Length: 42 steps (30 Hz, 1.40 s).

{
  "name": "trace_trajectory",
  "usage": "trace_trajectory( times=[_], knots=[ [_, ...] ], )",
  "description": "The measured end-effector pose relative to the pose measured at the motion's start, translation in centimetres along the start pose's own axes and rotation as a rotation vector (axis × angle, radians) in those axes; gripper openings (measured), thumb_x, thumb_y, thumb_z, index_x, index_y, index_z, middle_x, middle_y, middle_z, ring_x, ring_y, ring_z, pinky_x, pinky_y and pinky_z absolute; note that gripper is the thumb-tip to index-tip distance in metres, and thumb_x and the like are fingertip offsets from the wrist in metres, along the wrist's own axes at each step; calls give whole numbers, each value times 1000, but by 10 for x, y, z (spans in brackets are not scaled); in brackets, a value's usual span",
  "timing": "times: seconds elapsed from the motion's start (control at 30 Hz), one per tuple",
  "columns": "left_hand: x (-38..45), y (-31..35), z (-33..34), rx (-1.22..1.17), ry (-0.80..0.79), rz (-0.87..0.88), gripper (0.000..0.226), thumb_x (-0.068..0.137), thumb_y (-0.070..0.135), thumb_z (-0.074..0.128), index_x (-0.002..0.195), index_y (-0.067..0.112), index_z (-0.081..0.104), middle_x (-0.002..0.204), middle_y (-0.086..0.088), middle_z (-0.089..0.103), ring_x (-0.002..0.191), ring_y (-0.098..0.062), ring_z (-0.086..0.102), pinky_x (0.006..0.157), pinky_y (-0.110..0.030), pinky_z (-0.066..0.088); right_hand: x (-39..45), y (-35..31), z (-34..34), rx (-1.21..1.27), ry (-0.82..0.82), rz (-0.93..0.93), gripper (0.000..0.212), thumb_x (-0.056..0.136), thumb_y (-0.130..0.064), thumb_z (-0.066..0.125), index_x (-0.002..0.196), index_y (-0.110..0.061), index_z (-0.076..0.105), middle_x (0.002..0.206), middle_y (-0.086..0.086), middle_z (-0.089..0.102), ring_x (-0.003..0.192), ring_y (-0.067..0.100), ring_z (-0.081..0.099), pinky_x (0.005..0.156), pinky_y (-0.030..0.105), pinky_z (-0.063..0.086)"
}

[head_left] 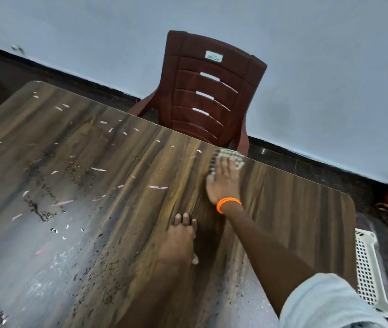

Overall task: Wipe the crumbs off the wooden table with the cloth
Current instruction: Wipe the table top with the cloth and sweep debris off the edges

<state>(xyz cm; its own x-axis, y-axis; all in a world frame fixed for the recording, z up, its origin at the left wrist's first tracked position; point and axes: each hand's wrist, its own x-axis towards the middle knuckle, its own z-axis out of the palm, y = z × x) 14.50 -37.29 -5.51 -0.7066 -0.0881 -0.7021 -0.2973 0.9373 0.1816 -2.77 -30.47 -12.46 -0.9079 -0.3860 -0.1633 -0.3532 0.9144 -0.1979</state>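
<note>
The cloth [226, 156] is pressed flat under the straight fingers of the right hand [223, 183] at the far edge of the wooden table [294, 204], right of centre. The crumbs [107, 263] are spread left and lower left of it (pale scraps, dark specks). The left hand [181, 235], laid flat and holding nothing, is nearer them.

Right hand [223, 183] outstretched, flat; left hand [181, 236] flat.

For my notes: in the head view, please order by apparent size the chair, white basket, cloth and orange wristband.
Largest to smallest:
1. chair
2. white basket, partly cut off
3. cloth, partly under the right hand
4. orange wristband
</note>
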Motion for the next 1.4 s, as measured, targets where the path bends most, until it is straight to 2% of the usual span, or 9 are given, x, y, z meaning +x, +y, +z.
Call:
trace_trajectory(
  times=[0.17,0.23,0.37,0.53,0.73,0.83,1.07,1.2,1.4],
  knots=[
    [-12,-18,9,-179,66,-45,81,71,31,84,143,18,49,151,-8,45,137,-30,46,105,-41,45,-45,-61,23,-30,-198,-680,72,94,-37,32,161,-17,15,169,2,11,157,22,0,128,41,2],
    [-23,-30,19,-182,139,-106,85,72,31,83,147,22,44,156,-4,37,144,-31,37,108,-44,44,-40,-46,16,-24,-244,-808,71,94,-33,38,161,-20,18,169,0,12,157,19,2,128,36,0],
    [-45,-66,37,-241,259,-228,94,80,30,78,156,25,24,167,-1,12,154,-31,10,118,-49,28,2,-11,1,-47,-100,-539,67,101,-26,44,161,-15,15,169,7,8,157,25,4,128,36,-1],
    [-64,-100,44,-315,237,-317,94,77,31,81,155,22,29,161,-3,31,142,-30,38,106,-45,44,8,-51,8,15,-62,-157,65,104,-31,35,161,-11,10,169,9,3,157,29,-4,127,44,1],
    [-63,-98,45,-336,256,-394,94,72,30,85,151,21,36,155,-5,38,140,-34,41,99,-46,51,-70,-118,41,-105,-197,-906,66,99,-35,31,161,-16,16,169,3,12,157,26,4,128,44,8],
    [-62,-102,48,-376,249,-393,100,72,32,84,155,20,29,159,-6,33,144,-36,34,102,-47,49,-52,-109,34,-114,-244,-1031,64,101,-36,37,161,-25,17,168,-7,9,156,14,2,127,34,1],
    [-60,-113,54,-366,199,-314,99,82,34,76,159,19,15,168,-5,3,152,-41,5,114,-47,38,37,-56,5,46,-56,-173,64,105,-34,36,161,-13,14,169,8,8,157,26,0,127,44,2],
    [-57,-112,51,-349,160,-305,97,85,30,74,159,15,13,167,-11,4,152,-43,6,118,-46,32,44,-109,11,79,-72,19,67,105,-41,28,161,-12,6,170,6,-1,156,28,-9,127,47,-4],
    [-54,-109,42,-307,96,-316,104,80,32,79,158,9,13,166,-18,4,150,-49,6,118,-47,30,-25,-196,49,-90,-218,-783,67,105,-45,29,161,-16,8,169,4,6,157,25,-6,128,46,3]
  ],
)
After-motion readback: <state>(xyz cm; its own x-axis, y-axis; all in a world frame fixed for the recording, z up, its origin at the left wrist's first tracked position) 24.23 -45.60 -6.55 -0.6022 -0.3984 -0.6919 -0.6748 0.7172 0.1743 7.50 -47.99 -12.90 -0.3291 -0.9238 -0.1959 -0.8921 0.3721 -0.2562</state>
